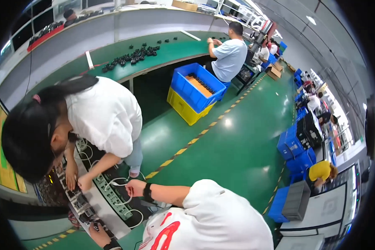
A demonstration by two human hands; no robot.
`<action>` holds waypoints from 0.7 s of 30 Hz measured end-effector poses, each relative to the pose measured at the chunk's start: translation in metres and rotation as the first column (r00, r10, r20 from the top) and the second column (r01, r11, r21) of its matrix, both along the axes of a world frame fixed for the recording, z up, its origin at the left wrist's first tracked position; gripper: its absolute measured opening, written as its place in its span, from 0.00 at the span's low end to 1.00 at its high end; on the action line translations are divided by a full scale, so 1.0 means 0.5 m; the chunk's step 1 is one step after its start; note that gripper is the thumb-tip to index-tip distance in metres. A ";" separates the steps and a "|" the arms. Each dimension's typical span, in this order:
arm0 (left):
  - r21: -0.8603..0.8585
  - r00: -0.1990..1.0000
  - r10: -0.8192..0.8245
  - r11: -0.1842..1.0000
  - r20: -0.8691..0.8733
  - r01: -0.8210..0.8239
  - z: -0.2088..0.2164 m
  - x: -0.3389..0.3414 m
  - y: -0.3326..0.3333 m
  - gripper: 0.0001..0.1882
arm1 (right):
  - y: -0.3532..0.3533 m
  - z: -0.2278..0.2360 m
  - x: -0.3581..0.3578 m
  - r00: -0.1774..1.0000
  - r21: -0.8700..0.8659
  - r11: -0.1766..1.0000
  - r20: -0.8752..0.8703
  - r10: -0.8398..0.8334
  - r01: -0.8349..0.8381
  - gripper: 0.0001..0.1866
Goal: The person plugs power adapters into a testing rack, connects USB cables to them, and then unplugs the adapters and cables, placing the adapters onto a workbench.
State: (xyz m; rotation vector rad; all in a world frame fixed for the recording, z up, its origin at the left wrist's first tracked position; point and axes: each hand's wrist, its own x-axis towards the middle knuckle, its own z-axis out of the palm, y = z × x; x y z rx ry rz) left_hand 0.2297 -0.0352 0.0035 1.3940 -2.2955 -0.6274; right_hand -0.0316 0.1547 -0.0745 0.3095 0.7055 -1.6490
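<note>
My right hand [134,188] is pinched on a thin white cable [123,203] above a long green panel [111,196] with a row of small fittings. At the lower edge my left hand [99,236] has its fingers curled on a small black part [96,226], at the end of a row of black and metal fixtures [82,203]. Between this row and the green panel runs a pale flat strip [102,201]. Both my wrists wear black bands. A co-worker in white leans over the same bench, their two hands [72,175] at the fixtures farther along.
Behind the co-worker stands a green workbench [171,49] with a pile of black parts [133,57]. A blue crate [196,83] sits on a yellow crate [183,107] beside a seated person. Yellow-black tape [187,148] crosses the green floor. Blue bins [293,143] and other workers are at the right.
</note>
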 end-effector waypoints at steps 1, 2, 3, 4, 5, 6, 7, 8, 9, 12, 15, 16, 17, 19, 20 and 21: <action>0.049 0.995 -0.094 0.994 0.024 0.092 -0.006 -0.028 -0.001 0.17 | 0.026 0.053 -0.010 1.000 0.070 0.998 0.019 0.000 -0.002 0.05; 0.096 0.982 -0.179 0.980 0.053 0.173 -0.008 -0.046 -0.007 0.18 | 0.050 0.122 -0.012 0.998 0.073 0.997 -0.062 -0.003 0.007 0.05; 0.086 0.980 -0.196 0.978 0.044 0.192 -0.003 -0.059 -0.013 0.18 | 0.077 0.183 -0.010 0.990 0.079 0.997 -0.141 -0.011 0.022 0.05; 0.051 0.955 -0.265 0.964 0.131 0.260 0.004 -0.068 -0.015 0.18 | 0.097 0.214 -0.008 0.988 0.072 0.997 -0.149 -0.027 0.038 0.05; 0.022 0.921 -0.319 0.946 0.224 0.322 0.009 -0.071 -0.016 0.18 | 0.112 0.233 -0.006 0.966 0.020 0.999 -0.257 -0.035 0.041 0.06; -0.010 0.945 -0.293 0.955 0.147 0.297 0.005 -0.072 -0.016 0.17 | 0.120 0.260 -0.001 0.933 -0.028 0.999 -0.359 -0.043 0.036 0.06; -0.010 0.944 -0.296 0.954 0.149 0.300 -0.002 -0.066 -0.025 0.17 | 0.126 0.287 0.007 0.933 -0.028 0.999 -0.357 -0.046 0.039 0.06; 0.066 0.956 -0.280 0.959 0.088 0.275 -0.012 -0.053 -0.037 0.16 | 0.129 0.331 0.016 0.845 -0.061 0.998 -0.531 -0.054 0.025 0.07; 0.145 0.964 -0.264 0.955 0.027 0.257 -0.019 -0.046 -0.047 0.16 | 0.129 0.358 0.016 0.726 -0.089 0.996 -0.685 -0.069 0.011 0.07; 0.065 0.970 -0.225 0.973 0.087 0.220 -0.024 -0.008 -0.044 0.15 | 0.079 0.391 0.025 0.604 -0.088 0.985 -0.797 0.019 -0.148 0.10; 0.097 0.972 -0.235 0.968 0.031 0.231 -0.025 0.002 -0.046 0.17 | -0.004 0.451 0.045 0.141 0.112 0.935 -0.976 0.168 -0.336 0.16; 0.091 0.971 -0.238 0.967 -0.014 0.238 -0.035 0.021 -0.044 0.18 | -0.048 0.422 0.066 0.030 0.228 0.881 -0.964 0.264 -0.414 0.20; 0.081 0.971 -0.232 0.968 -0.056 0.236 -0.039 0.031 -0.039 0.18 | -0.092 0.372 0.085 0.069 0.210 0.861 -0.960 0.271 -0.463 0.22; 0.127 0.974 -0.227 0.966 0.004 0.225 0.000 0.001 -0.022 0.18 | -0.182 0.166 0.112 0.170 0.027 0.884 -0.978 0.120 -0.466 0.16; 0.118 0.979 -0.189 0.977 0.078 0.180 0.056 -0.045 0.004 0.17 | -0.202 0.093 0.110 -0.272 0.350 0.880 -0.924 0.268 -0.322 0.14; 0.151 0.982 -0.146 0.980 0.118 0.128 0.046 -0.013 0.002 0.15 | -0.207 0.146 0.142 -0.158 0.514 0.779 -0.856 0.492 -0.360 0.13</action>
